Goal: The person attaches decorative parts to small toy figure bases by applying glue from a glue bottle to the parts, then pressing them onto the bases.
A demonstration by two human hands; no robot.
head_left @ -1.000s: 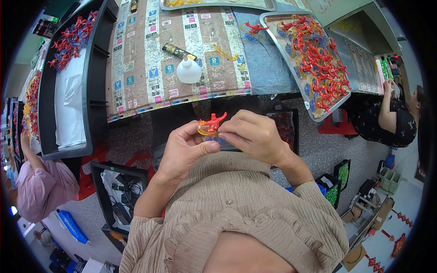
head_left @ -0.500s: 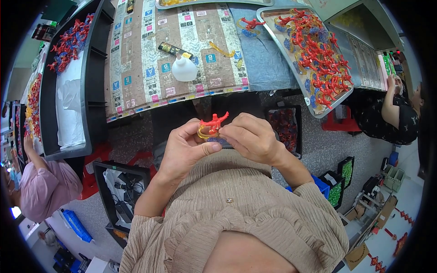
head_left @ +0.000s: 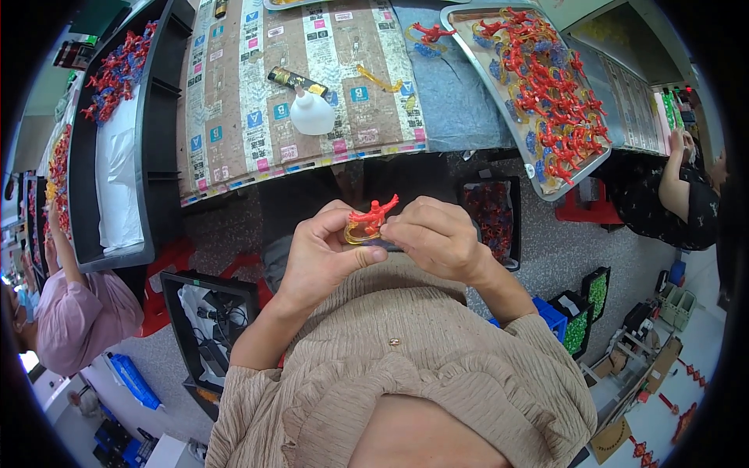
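Observation:
In front of my body I hold a small red plastic figurine (head_left: 376, 214) with spread arms, a clear yellow ring around its lower part and a bit of blue beneath. My left hand (head_left: 316, 253) grips it from the left between thumb and fingers. From the right, my right hand (head_left: 433, 238) pinches its lower side with closed fingertips, which hide part of the ring and the base. Beyond my hands, a white squeeze bottle (head_left: 313, 115) stands on the paper-covered table (head_left: 234, 117), beside a dark tube (head_left: 298, 80) and a clear yellow strip (head_left: 380, 80).
At the right, a metal tray (head_left: 501, 101) bears many similar figurines; one more figurine (head_left: 431, 33) lies left of it. A black bin (head_left: 160, 148) at left holds others. Below are a black crate (head_left: 168, 300) and a tray of red pieces (head_left: 491, 210). People sit on both sides.
The figurine has turned a little in my fingers, and its head and arms now show more clearly. Both hands keep their hold. The person on the left has shifted an arm.

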